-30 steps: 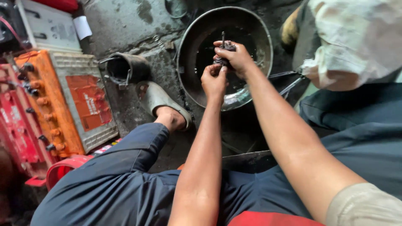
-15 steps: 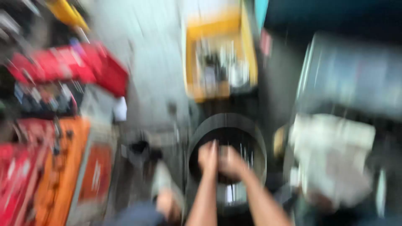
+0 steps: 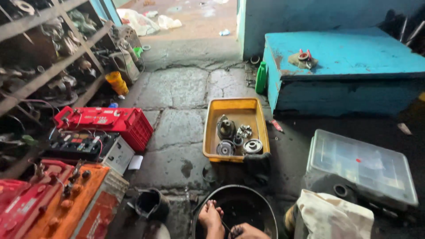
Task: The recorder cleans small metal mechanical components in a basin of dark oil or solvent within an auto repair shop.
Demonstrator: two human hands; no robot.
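Both my hands are low at the bottom edge, over a round black basin (image 3: 261, 208) on the stone floor. My left hand (image 3: 211, 217) reaches into the basin with its fingers close together and bent at the tips. What it grips is hidden. My right hand (image 3: 248, 231) is mostly cut off by the frame edge. Its fingers close on a small dark metal part (image 3: 233, 230) that lies between the two hands.
A yellow tray (image 3: 212, 132) of metal pulleys and gears sits just beyond the basin. Left are red and orange batteries (image 3: 88, 208), a red crate (image 3: 133, 126) and shelves of parts. Right are a clear plastic box (image 3: 363, 163), a white cloth (image 3: 332, 217) and a blue bench (image 3: 345, 62).
The view has swung up from the basin toward the floor ahead. My hands stay together over the basin and now sit at the bottom edge of the frame.
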